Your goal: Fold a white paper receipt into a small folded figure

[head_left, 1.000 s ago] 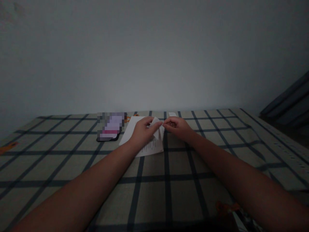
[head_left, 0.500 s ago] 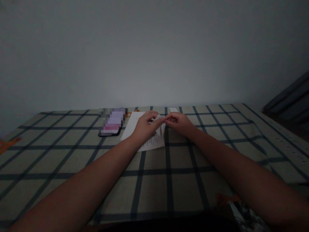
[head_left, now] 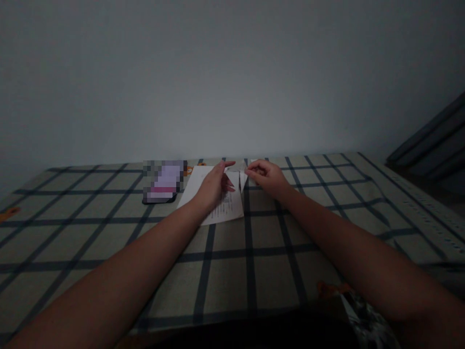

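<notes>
A white sheet of paper with printed lines (head_left: 227, 208) lies on the checked cloth. My left hand (head_left: 216, 184) is over this sheet with its fingers spread and nothing pinched between them. Just right of it, my right hand (head_left: 269, 175) is closed, thumb and fingertips pinching a small strip of paper (head_left: 243, 179) at the sheet's right edge. A narrow dark gap shows between strip and sheet; whether they are still joined at some point I cannot tell. Part of the sheet is hidden under my left hand.
A phone (head_left: 165, 184) with a lit, blurred screen lies left of the paper. The checked cloth (head_left: 228, 271) reaches back to a plain wall (head_left: 232, 87). Behind my right hand a small white piece (head_left: 254, 160) peeks out. Dark striped fabric (head_left: 432, 131) stands at the right.
My left hand has let go of the paper and its fingers have opened. The raised paper edge now shows as a strip in my right hand. The view has shifted slightly.
</notes>
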### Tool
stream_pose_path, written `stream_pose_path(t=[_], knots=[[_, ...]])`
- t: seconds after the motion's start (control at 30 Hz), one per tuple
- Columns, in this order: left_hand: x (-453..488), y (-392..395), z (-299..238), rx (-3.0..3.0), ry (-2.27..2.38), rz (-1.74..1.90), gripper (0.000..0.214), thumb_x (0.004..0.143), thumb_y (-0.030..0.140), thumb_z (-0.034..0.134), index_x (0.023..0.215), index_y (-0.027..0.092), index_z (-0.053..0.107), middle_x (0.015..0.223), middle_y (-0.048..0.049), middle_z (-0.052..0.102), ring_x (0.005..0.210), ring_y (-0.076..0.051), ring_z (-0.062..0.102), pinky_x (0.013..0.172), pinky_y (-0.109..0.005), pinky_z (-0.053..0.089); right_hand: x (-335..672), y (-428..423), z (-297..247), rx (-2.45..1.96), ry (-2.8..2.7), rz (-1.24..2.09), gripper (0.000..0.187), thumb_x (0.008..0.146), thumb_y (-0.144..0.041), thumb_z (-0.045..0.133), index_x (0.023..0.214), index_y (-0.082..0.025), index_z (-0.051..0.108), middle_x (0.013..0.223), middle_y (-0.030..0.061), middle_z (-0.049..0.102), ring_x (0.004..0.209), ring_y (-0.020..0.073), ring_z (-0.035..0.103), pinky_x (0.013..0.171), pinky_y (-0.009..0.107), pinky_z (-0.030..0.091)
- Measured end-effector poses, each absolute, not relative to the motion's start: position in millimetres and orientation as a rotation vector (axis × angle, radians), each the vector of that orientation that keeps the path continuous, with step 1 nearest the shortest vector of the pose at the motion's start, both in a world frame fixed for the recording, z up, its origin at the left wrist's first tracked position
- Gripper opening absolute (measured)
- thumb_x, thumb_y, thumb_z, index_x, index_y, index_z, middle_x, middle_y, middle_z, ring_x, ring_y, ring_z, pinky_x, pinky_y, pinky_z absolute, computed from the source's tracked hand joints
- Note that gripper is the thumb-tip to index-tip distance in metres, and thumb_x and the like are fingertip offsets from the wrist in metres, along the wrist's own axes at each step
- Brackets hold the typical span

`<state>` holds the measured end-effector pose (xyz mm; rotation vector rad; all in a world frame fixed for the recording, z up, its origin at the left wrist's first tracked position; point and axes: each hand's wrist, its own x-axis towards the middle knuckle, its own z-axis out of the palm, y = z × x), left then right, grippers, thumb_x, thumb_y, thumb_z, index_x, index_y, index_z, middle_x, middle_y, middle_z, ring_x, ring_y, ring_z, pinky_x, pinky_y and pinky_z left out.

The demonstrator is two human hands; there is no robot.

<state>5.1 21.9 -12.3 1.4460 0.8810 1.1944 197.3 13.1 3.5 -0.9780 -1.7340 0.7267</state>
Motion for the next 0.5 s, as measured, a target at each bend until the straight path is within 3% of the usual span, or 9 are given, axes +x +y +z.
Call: stream_pose_path(t=[0.13, 0.27, 0.4, 0.5], knots=[[7, 15, -6, 1.414, 0.812, 1.190, 0.044, 0.087, 0.054, 0.053, 0.109, 0.020, 0.067, 0.090, -0.0065, 0.066, 0.075, -0.017, 0.060, 0.064, -0.029, 0.053, 198, 15, 2, -0.977, -1.727, 0.755, 0.027, 0.080, -0.043, 0.064, 0.087, -0.017, 0.060, 0.066, -0.0029, 0.048, 0.058, 0.0106, 0.042, 0.055, 0.025, 0.034], [10, 10, -3, 1.362, 0.775, 1.179, 0.031, 0.083, 0.045, 0.062, 0.088, 0.016, 0.071, 0.091, -0.0073, 0.067, 0.081, -0.018, 0.061, 0.069, -0.030, 0.054, 199, 17, 3, -0.952, -1.841, 0.656, 0.026, 0.083, -0.043, 0.062, 0.083, -0.017, 0.062, 0.078, 0.0011, 0.052, 0.070, 0.0129, 0.048, 0.064, 0.027, 0.040], [9, 11, -3, 1.287, 0.761, 1.216, 0.026, 0.080, 0.040, 0.065, 0.087, 0.016, 0.073, 0.095, -0.0086, 0.068, 0.083, -0.019, 0.061, 0.070, -0.032, 0.055, 199, 17, 4, -0.961, -1.882, 0.576, 0.025, 0.086, -0.042, 0.059, 0.081, -0.018, 0.065, 0.085, 0.0042, 0.054, 0.081, 0.0157, 0.051, 0.073, 0.030, 0.044], [8, 11, -3, 1.239, 0.712, 1.235, 0.022, 0.078, 0.033, 0.066, 0.089, 0.015, 0.074, 0.102, -0.0099, 0.068, 0.088, -0.021, 0.062, 0.072, -0.034, 0.056, 198, 18, 2, -0.972, -1.824, 0.656, 0.026, 0.087, -0.042, 0.059, 0.085, -0.018, 0.068, 0.096, 0.0070, 0.055, 0.088, 0.0167, 0.052, 0.070, 0.030, 0.047]])
